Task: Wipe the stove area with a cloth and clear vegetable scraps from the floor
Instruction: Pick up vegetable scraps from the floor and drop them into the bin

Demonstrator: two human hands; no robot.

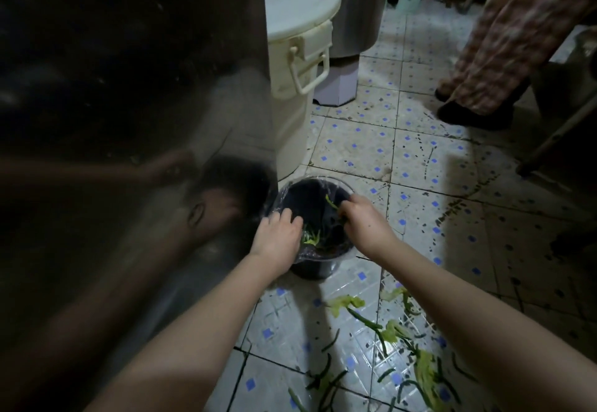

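Note:
A small dark bin [315,268] lined with a clear plastic bag stands on the tiled floor beside a steel cabinet. Both my hands are over its mouth. My left hand [277,237] hangs at the near left rim, fingers curled over green vegetable scraps [310,238] that lie in the bin or drop from it. My right hand [361,221] is at the right rim, pinching a green strip [331,201]. More vegetable scraps [387,331], leaves and green strips, lie scattered on the floor in front of the bin.
A steel cabinet wall [129,121] fills the left. A cream lidded bucket [300,43] and a large metal pot [355,8] stand behind the bin. Another person's legs [491,56] stand at the upper right, near a slanted bar [555,134]. The floor tiles are speckled with dirt.

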